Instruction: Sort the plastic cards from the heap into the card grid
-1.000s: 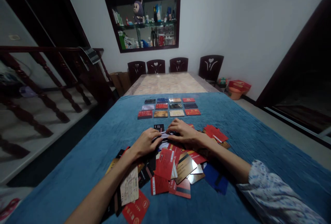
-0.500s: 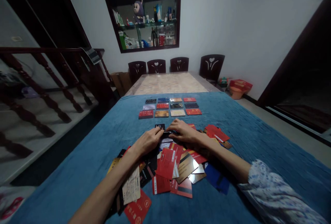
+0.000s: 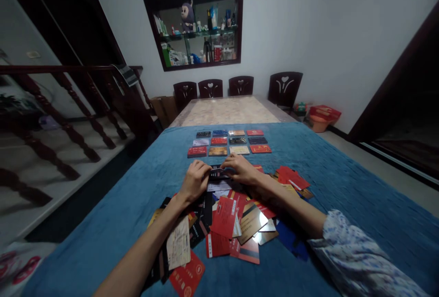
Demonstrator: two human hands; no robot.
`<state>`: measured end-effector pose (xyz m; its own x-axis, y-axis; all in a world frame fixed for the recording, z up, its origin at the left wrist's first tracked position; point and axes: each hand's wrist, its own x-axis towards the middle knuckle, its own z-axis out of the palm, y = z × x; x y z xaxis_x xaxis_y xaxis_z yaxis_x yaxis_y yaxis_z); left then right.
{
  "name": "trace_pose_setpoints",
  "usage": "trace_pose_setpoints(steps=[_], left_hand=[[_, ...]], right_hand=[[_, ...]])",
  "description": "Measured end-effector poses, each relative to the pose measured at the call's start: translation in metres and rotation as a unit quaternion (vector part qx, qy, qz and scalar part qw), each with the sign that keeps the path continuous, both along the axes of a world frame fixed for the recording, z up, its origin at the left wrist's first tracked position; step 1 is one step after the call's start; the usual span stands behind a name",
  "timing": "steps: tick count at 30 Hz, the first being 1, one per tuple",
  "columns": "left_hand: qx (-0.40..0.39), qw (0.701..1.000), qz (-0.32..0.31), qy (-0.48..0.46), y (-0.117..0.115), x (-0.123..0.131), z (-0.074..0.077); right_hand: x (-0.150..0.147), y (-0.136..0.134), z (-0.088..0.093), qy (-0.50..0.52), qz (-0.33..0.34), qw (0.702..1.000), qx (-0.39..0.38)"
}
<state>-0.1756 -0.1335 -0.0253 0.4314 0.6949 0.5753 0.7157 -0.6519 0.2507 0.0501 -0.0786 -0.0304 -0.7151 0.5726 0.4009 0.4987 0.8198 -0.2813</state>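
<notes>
My left hand is closed, pinching the left end of a black card. Fingers of my right hand are closed on the card's other end. It is tilted, with a pale edge on top. Behind it, another dark card shows in part. Just below lies a pale lilac card. Under and between my forearms spreads a loose heap of cards, among them a red card, a gold card, a cream card and a blue card.
Beyond my hands, several cards or small card stacks stand in neat rows, including an orange-red one and a gold one. A blue cloth covers the near part of the table. Dark chairs line the far end.
Both hands have lifted and tilted the black card upward, and my left hand has turned more upright. More of the lilac card shows below. The view has shifted slightly.
</notes>
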Motion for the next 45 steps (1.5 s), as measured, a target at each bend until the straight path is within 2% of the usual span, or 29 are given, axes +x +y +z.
trace_pose_setpoints(steps=[7,13,19,27,38,45], left_hand=[[-0.008,0.996,0.024,-0.084,-0.001,0.005,-0.002],[-0.083,0.984,0.041,-0.155,0.001,0.008,-0.010],[-0.134,0.970,0.038,-0.199,0.000,0.010,-0.009],[-0.118,0.963,0.054,-0.238,0.001,0.003,-0.002],[-0.087,0.973,0.063,-0.204,0.006,-0.005,-0.007],[-0.098,0.988,0.056,-0.104,0.008,-0.006,-0.007]], right_hand=[[-0.002,0.002,-0.007,0.020,0.000,1.000,-0.009],[-0.005,0.000,-0.009,0.047,0.001,0.999,-0.012],[-0.007,-0.002,-0.009,0.092,-0.011,0.996,-0.017],[-0.003,0.004,-0.009,0.073,-0.032,0.994,0.069],[-0.004,0.000,-0.008,0.016,-0.077,0.989,0.123],[-0.007,-0.004,-0.011,-0.018,-0.110,0.982,0.151]])
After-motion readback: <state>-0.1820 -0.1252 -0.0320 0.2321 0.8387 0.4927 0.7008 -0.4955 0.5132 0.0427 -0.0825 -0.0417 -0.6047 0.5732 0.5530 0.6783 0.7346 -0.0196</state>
